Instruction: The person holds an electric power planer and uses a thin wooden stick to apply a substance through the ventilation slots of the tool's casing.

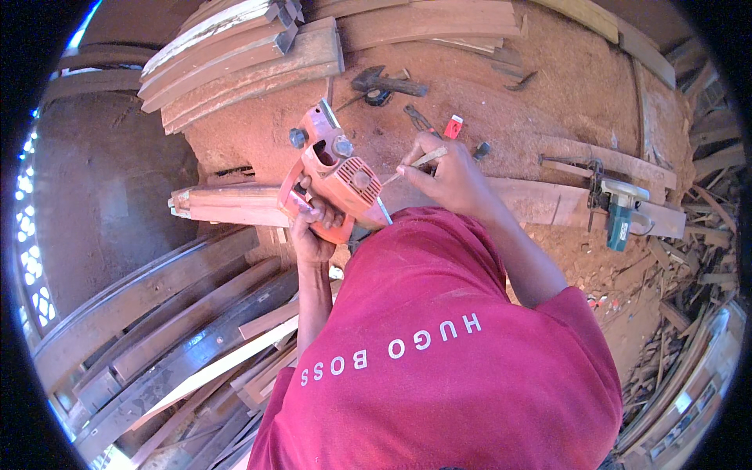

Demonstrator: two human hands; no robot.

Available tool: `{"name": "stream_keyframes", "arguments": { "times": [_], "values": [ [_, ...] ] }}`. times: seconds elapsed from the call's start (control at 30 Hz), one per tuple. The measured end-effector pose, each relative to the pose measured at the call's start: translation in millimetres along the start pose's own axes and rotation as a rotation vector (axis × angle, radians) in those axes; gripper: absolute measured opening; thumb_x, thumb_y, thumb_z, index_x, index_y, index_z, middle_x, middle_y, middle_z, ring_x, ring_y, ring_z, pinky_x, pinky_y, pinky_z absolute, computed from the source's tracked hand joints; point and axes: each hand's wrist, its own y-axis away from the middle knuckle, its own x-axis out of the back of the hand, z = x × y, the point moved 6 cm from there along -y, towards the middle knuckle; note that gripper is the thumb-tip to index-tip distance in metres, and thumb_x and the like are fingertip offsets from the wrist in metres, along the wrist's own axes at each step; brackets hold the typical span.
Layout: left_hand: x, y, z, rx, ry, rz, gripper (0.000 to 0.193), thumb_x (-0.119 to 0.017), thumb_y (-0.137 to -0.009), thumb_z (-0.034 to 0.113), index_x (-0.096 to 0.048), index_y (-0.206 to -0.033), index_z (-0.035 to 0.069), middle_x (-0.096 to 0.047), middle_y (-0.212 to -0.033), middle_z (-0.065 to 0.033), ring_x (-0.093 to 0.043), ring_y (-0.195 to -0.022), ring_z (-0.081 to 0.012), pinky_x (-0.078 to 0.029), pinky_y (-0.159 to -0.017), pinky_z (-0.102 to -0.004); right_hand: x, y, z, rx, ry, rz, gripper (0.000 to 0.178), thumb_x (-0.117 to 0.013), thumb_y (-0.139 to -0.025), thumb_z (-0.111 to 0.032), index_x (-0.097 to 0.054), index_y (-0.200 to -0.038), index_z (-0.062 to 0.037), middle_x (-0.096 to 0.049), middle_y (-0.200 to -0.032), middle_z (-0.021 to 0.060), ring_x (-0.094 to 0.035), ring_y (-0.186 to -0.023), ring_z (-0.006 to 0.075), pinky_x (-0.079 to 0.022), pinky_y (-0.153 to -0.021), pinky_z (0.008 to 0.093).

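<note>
My left hand (pixel 316 227) is closed around the handle of an orange electric hand planer (pixel 360 180), which is tilted in front of my body. Dark knobs and a slotted vent grille show on the planer's side. My right hand (pixel 446 168) pinches a slim screwdriver-like tool (pixel 428 157) with a pale handle. Its thin shaft points at the planer's body near the grille; whether the tip touches is too small to tell. Beyond my right hand lie pliers (pixel 419 119), a small red box (pixel 453 126) and a hammer-like tool (pixel 392 84) with a wooden handle.
A long board (pixel 533 202) runs crosswise before me, with a teal power tool (pixel 619 223) and a metal clamp (pixel 597 188) at its right. Stacked planks (pixel 251 74) stand far left, more timber (pixel 196 345) near left. Sawdust covers the surface; wood scraps (pixel 666 313) lie right.
</note>
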Motion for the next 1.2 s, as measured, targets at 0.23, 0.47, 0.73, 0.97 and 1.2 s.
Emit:
{"name": "stream_keyframes", "arguments": {
  "times": [0.23,0.47,0.73,0.97,1.2],
  "values": [
    [1.1,-0.4,1.3,-0.007,0.019,-0.014,0.013,-0.057,-0.079,0.021,-0.048,-0.073,0.012,-0.046,-0.061,0.0005,-0.045,-0.058,-0.0127,-0.039,-0.063,-0.0282,-3.6,7.3,-3.2,0.004,-0.016,0.061,0.020,-0.073,-0.086,-0.016,-0.063,-0.086,0.0013,-0.066,-0.077,0.0106,-0.062,-0.072,0.0153,-0.047,-0.066,0.0328],
    [12.3,-1.4,-3.6,-0.013,0.043,0.065,0.010,-0.055,-0.080,0.019,-0.049,-0.077,0.011,-0.045,-0.063,-0.0009,-0.044,-0.061,-0.0133,-0.040,-0.064,-0.0289,-8.4,8.7,27.9,-0.050,-0.057,0.094,0.019,-0.075,-0.085,-0.017,-0.067,-0.088,0.0000,-0.066,-0.078,0.0082,-0.060,-0.072,0.0125,-0.047,-0.064,0.0313],
    [11.6,-0.3,-2.7,-0.036,0.143,0.003,0.056,-0.053,-0.083,0.007,-0.043,-0.137,0.014,-0.046,-0.070,0.0002,-0.047,-0.060,-0.0115,-0.045,-0.061,-0.0307,-12.4,17.2,25.9,0.034,-0.048,0.170,0.018,-0.075,-0.085,-0.015,-0.066,-0.087,0.0007,-0.066,-0.076,0.0070,-0.059,-0.069,0.0117,-0.047,-0.062,0.0307],
    [-7.4,4.7,5.0,-0.058,0.098,0.005,0.062,-0.053,-0.082,0.005,-0.041,-0.142,0.016,-0.046,-0.070,0.0005,-0.047,-0.060,-0.0111,-0.045,-0.061,-0.0300,-17.5,13.7,24.1,0.054,-0.066,0.112,0.019,-0.075,-0.086,-0.014,-0.065,-0.088,0.0014,-0.066,-0.076,0.0076,-0.059,-0.069,0.0118,-0.047,-0.063,0.0309],
    [-9.2,3.1,6.7,-0.070,0.066,0.014,0.055,-0.054,-0.080,0.006,-0.045,-0.134,0.013,-0.048,-0.071,0.0007,-0.047,-0.059,-0.0116,-0.044,-0.060,-0.0297,-46.3,6.8,41.3,-0.015,-0.105,0.047,0.018,-0.075,-0.086,-0.013,-0.065,-0.087,0.0022,-0.066,-0.078,0.0082,-0.060,-0.069,0.0108,-0.047,-0.062,0.0292]
  ]
}}
